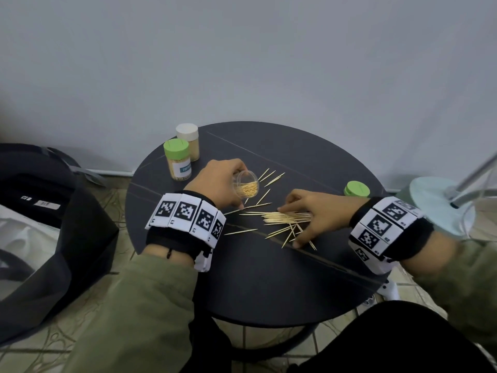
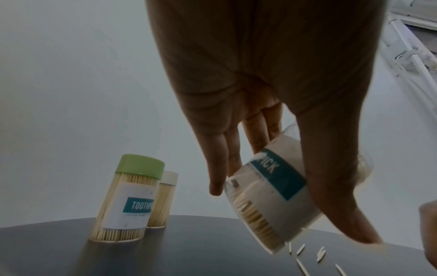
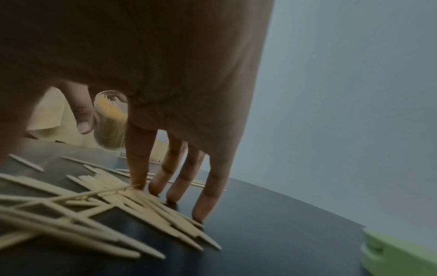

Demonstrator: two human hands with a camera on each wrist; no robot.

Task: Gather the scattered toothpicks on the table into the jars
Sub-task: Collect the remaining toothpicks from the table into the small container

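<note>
1. Left hand (image 1: 217, 181): fingers and thumb are curled round an open clear plastic jar (image 1: 246, 184), partly filled with toothpicks. The jar is tilted, its mouth facing right and toward the near side.
2. Right hand (image 1: 317, 214): fingers are straight and spread, tips pressed down on a pale wooden toothpick bundle (image 1: 286, 218) lying on the round dark table (image 1: 269, 278). It grips nothing.
3. Key relation: the bundle lies just right of and nearer than the jar mouth. Its long axis runs left to right, so the points already aim roughly toward the jar. The right hand is on the bundle; the left hand is close beside it.
4. Loose toothpicks (image 1: 271, 177) lie fanned on the far side of the bundle, just right of the jar; a few more cross at angles under the right thumb, on the near side.
5. Judgement: the next move likely calls for pinching the aligned bundle and feeding it end-first into the jar. Crossed sticks may snag.
6. Also present: a green-lidded full jar (image 1: 177, 161) and a white-lidded jar (image 1: 189, 141) at far left; a loose green plastic lid (image 1: 357, 189) at right.
</note>
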